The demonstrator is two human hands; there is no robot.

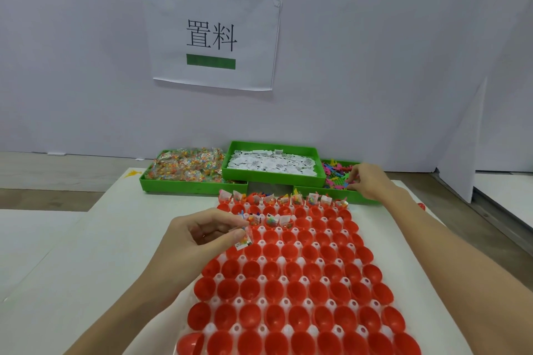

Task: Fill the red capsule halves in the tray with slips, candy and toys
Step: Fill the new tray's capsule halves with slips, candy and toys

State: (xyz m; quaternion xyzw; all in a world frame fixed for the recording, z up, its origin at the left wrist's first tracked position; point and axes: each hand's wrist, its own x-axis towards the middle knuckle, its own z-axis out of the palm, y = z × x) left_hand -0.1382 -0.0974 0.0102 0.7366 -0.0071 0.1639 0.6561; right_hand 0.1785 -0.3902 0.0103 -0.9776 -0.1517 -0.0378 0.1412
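Red capsule halves [288, 282], light and easily tipped, sat mostly empty in the white tray [239, 301] on the bench, while the left hand [199, 235] pinched a candy packet [244, 238] and the right hand [367, 181] picked toys [336, 174] from the far-right green bin [366, 199].

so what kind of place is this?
Likely a small packing or assembly workstation: green bins of sorted slips, candy and toys, a tray of red capsule halves, and a printed station sign on the wall.
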